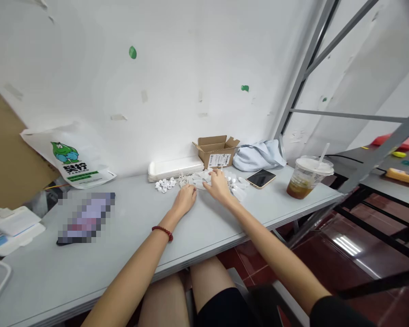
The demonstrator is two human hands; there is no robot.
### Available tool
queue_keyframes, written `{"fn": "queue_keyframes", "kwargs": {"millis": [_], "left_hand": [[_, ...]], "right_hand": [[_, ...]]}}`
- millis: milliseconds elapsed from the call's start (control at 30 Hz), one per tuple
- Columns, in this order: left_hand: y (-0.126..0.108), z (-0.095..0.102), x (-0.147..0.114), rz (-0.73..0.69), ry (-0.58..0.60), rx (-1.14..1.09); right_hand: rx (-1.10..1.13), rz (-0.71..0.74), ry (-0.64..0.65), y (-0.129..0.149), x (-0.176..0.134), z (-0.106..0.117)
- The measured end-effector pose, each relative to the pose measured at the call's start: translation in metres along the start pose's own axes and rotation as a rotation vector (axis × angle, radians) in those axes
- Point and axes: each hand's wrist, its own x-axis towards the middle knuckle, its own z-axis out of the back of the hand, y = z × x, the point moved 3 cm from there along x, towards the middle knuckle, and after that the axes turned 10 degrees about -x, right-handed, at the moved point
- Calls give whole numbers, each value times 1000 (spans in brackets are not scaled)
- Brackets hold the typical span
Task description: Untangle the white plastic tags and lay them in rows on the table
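Note:
My left hand (185, 200) rests on the grey table with its fingers curled together; whatever they pinch is hidden. Just beside it lie a clump of thin white strings (184, 179) and a small heap of white plastic caps (164, 185). My right hand (220, 186) reaches over a pile of translucent plastic pieces (239, 192), thumb apart from the bent fingers. Between the two hands lies another translucent piece (198, 184), close to both sets of fingertips. Blur and small size keep the exact kind of these pieces from showing.
Behind the pile stand an open cardboard box (216, 152), a long white package (175, 168) and a light blue cloth (259, 156). A phone (261, 178) and a drink cup (308, 177) are to the right. Leftward are a pixelated device (88, 218), a white bag (68, 156) and white chargers (15, 229).

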Motion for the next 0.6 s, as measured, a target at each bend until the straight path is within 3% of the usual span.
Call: {"fn": "queue_keyframes", "kwargs": {"millis": [67, 200, 267, 400, 600], "left_hand": [[1, 0, -1, -6, -5, -3], [0, 0, -2, -13, -4, 3], [0, 1, -4, -18, -2, 0], [0, 3, -6, -26, -2, -10], [1, 4, -7, 0, 15, -32]], "right_hand": [[-136, 59, 79, -28, -3, 16], [-283, 104, 391, -90, -10, 37], [-318, 131, 430, -109, -15, 39], [-324, 236, 361, -112, -27, 29], [-437, 130, 277, -88, -46, 23]]}}
